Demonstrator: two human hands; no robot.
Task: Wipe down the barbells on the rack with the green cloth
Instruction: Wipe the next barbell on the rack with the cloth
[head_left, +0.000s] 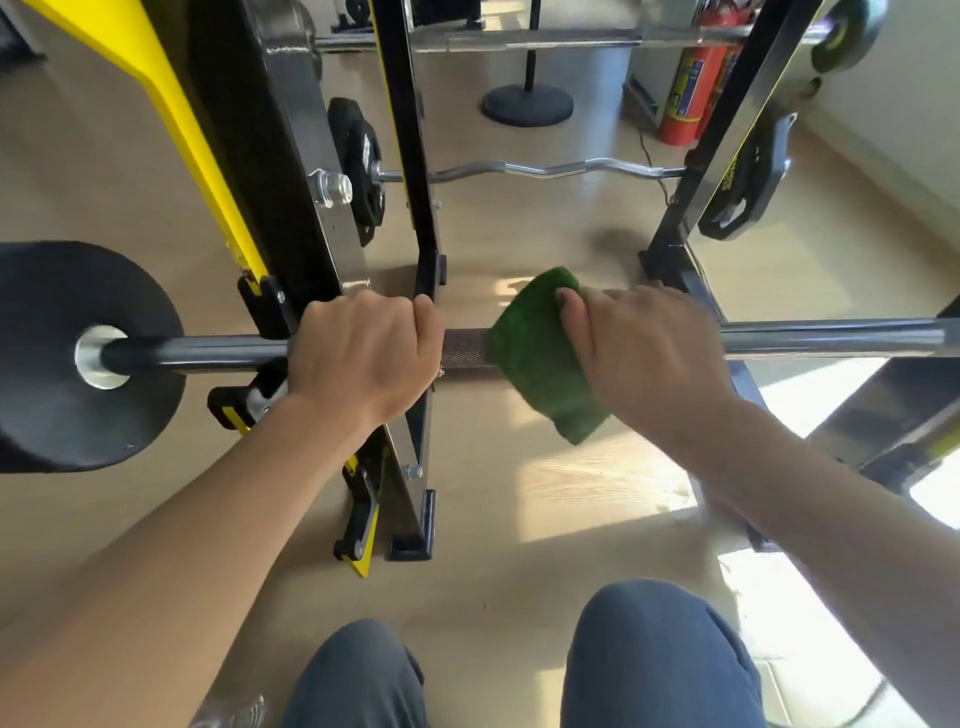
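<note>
The left hand (363, 353) curls its fingers around the near barbell (831, 338) beside the rack (410, 156), probably to steady it. The right hand (644, 348) grips the green cloth (540, 353), wrapped over the bar's rough middle for wiping.

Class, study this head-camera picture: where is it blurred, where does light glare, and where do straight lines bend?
Head view: motion blur smears the right hand and the green cloth; the left hand on the barbell stays sharp. Sunlight blows out patches of floor at lower right. Wide-angle distortion bows the rack uprights outward toward the edges.
</note>
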